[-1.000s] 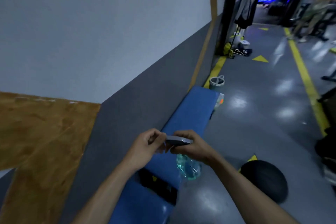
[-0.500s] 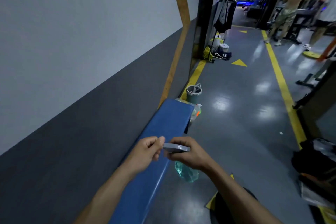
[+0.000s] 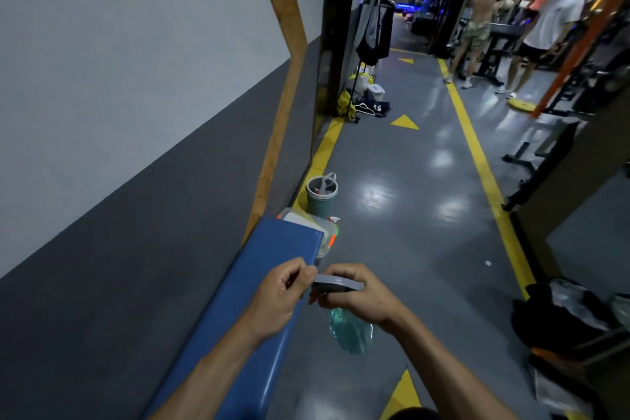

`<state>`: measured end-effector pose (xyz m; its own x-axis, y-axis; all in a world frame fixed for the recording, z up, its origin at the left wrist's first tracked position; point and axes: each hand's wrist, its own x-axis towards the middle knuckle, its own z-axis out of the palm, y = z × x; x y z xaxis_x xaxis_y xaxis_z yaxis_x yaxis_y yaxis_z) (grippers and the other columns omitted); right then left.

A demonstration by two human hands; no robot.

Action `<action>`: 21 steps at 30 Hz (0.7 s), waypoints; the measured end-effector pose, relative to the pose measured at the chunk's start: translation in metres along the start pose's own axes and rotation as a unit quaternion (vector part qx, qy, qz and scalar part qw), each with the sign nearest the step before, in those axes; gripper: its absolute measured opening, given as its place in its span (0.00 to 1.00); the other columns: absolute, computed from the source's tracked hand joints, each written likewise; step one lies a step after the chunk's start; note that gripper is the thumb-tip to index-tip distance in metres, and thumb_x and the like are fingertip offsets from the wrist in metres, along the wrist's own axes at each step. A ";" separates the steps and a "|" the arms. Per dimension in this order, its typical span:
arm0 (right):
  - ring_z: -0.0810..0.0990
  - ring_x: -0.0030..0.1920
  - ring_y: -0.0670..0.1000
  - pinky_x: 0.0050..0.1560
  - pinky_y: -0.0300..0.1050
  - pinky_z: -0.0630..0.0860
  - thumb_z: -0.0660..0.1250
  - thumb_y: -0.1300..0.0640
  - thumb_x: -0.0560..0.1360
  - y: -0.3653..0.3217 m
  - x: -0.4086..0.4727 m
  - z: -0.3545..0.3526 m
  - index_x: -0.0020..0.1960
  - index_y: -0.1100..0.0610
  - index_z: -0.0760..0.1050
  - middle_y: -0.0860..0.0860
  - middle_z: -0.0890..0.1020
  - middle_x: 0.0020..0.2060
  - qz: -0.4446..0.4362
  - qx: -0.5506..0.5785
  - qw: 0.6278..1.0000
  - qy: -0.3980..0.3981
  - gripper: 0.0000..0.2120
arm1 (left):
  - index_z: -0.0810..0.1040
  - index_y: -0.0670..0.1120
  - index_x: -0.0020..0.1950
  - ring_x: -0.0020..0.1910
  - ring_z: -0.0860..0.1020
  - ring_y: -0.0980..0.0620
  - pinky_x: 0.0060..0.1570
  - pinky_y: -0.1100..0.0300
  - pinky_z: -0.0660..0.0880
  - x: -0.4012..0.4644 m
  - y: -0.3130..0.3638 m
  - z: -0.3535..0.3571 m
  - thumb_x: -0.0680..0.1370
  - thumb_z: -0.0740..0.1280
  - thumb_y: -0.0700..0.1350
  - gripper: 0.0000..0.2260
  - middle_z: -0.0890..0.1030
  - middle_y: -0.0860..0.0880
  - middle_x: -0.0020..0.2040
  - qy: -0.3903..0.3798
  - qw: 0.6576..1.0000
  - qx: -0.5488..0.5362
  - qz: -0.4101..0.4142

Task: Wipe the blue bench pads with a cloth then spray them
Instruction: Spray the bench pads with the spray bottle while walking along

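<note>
- Blue bench [image 3: 259,286] pad running along the grey lower wall [image 3: 143,249], far end squared off, near end cut off by the lower frame edge.
- Right hand [image 3: 354,297] just beside the bench's right edge, over the floor [image 3: 409,215] — fingers curled round the grey head [image 3: 337,284] of a spray bottle [image 3: 349,331].
- Bottle body clear, greenish-blue, hanging below that hand, off the bench.
- Left hand [image 3: 279,293] over the bench's right edge, fingers bent, thumb and fingertips pinching at the left end of the bottle's grey head; hard to tell exactly what part is pinched.
- Both forearms bare, reaching in from the bottom of the view, one each side of the bench edge.
- No cloth identifiable in either hand.
- Just past the bench's far end: a clear plastic container [image 3: 324,235] with orange clips, partly hidden by the pad.
- Beyond that, still by the wall: a grey-green cup [image 3: 320,196] with a looped handle, standing upright on the yellow floor stripe.
- Well beyond the bench, along the same wall — a rack [image 3: 375,34] with dark clothing hung on it, bags and a white hanger at its foot.
- Far to the right of the bench: yellow floor line [image 3: 477,153], three people [image 3: 511,27] standing by gym equipment.
- Right of the bench, near the frame edge: dark bags [image 3: 562,314] on the floor.
</note>
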<state>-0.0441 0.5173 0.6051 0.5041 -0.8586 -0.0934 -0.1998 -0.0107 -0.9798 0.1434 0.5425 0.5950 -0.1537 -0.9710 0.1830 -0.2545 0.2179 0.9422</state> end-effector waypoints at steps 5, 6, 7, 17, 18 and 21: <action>0.84 0.49 0.57 0.49 0.45 0.79 0.68 0.74 0.70 -0.004 0.059 -0.060 0.50 0.68 0.80 0.64 0.84 0.48 0.030 0.022 0.999 0.008 0.10 | 0.68 0.44 0.37 0.32 0.66 0.57 0.34 0.60 0.65 0.089 -0.013 0.008 0.80 0.61 0.58 0.20 0.67 0.50 0.32 -0.019 0.999 -0.001 0.025; 0.84 0.50 0.57 0.49 0.45 0.79 0.68 0.73 0.70 -0.003 0.071 -0.071 0.50 0.66 0.80 0.64 0.85 0.48 0.029 0.022 0.999 0.010 0.10 | 0.68 0.44 0.37 0.32 0.66 0.57 0.34 0.60 0.64 0.105 -0.017 0.009 0.80 0.61 0.58 0.20 0.67 0.51 0.32 -0.022 0.999 -0.003 0.027; 0.84 0.51 0.59 0.50 0.46 0.79 0.69 0.72 0.70 -0.001 0.084 -0.082 0.49 0.64 0.81 0.63 0.85 0.48 0.028 0.022 0.999 0.011 0.10 | 0.68 0.44 0.37 0.32 0.66 0.57 0.34 0.60 0.64 0.121 -0.022 0.011 0.80 0.61 0.58 0.20 0.66 0.50 0.32 -0.024 0.999 -0.005 0.026; 0.78 0.39 0.45 0.41 0.41 0.74 0.70 0.69 0.70 0.057 0.206 -0.208 0.48 0.64 0.80 0.51 0.83 0.39 0.018 -0.059 0.998 -0.019 0.07 | 0.66 0.40 0.36 0.32 0.69 0.54 0.37 0.58 0.69 0.276 -0.080 0.062 0.77 0.61 0.63 0.26 0.70 0.48 0.30 -0.029 0.993 -0.061 -0.092; 0.78 0.38 0.44 0.40 0.41 0.73 0.70 0.68 0.70 0.063 0.219 -0.220 0.48 0.64 0.80 0.50 0.82 0.38 0.017 -0.068 0.997 -0.029 0.07 | 0.67 0.41 0.35 0.31 0.69 0.53 0.37 0.57 0.69 0.291 -0.086 0.067 0.76 0.61 0.64 0.26 0.70 0.48 0.30 -0.016 0.992 -0.063 -0.108; 0.78 0.39 0.44 0.41 0.41 0.74 0.70 0.67 0.70 0.075 0.262 -0.256 0.47 0.62 0.80 0.50 0.83 0.39 0.005 -0.081 0.996 -0.047 0.07 | 0.69 0.47 0.32 0.30 0.71 0.53 0.37 0.58 0.70 0.340 -0.094 0.078 0.78 0.61 0.62 0.23 0.72 0.49 0.28 0.018 0.989 -0.039 -0.145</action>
<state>-0.1423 0.1607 0.5527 0.5764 -0.8073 -0.1268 -0.3340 -0.0911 -0.9382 0.0408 0.1996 0.5468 -0.0503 -0.9948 -0.0888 -0.2075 -0.0766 0.9752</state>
